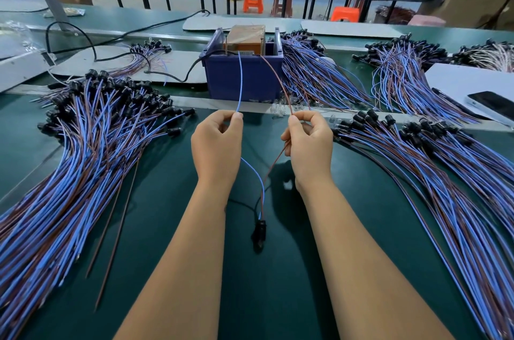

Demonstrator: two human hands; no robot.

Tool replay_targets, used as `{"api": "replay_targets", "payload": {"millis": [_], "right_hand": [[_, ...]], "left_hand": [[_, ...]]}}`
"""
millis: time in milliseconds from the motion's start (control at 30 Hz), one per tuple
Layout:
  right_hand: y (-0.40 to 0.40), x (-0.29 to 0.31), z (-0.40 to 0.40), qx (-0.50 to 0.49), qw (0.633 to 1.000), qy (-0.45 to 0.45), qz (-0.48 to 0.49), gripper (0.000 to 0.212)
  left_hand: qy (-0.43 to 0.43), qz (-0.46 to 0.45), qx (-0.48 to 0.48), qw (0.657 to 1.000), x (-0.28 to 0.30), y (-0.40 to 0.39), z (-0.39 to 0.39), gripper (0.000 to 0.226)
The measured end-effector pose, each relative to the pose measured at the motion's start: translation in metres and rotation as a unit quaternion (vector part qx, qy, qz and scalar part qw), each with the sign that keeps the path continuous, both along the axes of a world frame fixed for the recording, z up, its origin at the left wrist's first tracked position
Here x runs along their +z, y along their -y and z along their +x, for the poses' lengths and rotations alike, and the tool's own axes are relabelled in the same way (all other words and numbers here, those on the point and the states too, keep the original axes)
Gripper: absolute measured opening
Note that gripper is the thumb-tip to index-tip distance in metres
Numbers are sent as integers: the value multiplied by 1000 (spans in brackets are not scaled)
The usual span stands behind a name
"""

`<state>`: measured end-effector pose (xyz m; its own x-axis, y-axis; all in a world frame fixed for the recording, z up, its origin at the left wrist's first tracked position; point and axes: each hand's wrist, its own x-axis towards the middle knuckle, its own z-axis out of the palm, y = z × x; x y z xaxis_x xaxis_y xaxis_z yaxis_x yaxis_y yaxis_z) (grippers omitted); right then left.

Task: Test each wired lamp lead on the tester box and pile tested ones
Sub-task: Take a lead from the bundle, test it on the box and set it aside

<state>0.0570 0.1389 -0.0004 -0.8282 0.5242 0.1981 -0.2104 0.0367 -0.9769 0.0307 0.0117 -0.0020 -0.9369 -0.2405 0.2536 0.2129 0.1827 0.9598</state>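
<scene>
Large piles of leads (91, 161) are spread left and right on the green table (264, 298). Beyond the hands, the tester box (244, 72) is reached by two wires. The blue wire (240, 81) is pinched by the left hand (217, 145), the brown wire (278, 83) by the right hand (308, 145). Below both grips, the lamp socket (260, 229) hangs near the table.

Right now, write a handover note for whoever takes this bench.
Left hand pinches the blue wire; right hand pinches the brown wire. Both wire ends reach up to the tester box. Their black lamp holder hangs low between the forearms.
Leads lie in a big pile on the left and in piles on the right; which are tested cannot be told.
Left: finish this test, pile the lead, take another.
</scene>
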Motion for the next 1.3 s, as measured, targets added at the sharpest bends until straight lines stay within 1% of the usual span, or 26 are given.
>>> {"api": "replay_targets", "payload": {"millis": [300,733,967,1300], "right_hand": [[-3,0,-3,-6,1000,0,-19,9],[-3,0,-3,-11,1000,5,-26,8],[-3,0,-2,-11,1000,10,-26,8],[-2,2,-1,-7,999,19,-31,7]], "left_hand": [[2,4,-1,1000,0,1,3,17],[4,-1,31,1000,0,3,0,19],[16,-21,12,1000,-1,2,-2,19],[7,-16,4,1000,-3,3,-2,18]]}}
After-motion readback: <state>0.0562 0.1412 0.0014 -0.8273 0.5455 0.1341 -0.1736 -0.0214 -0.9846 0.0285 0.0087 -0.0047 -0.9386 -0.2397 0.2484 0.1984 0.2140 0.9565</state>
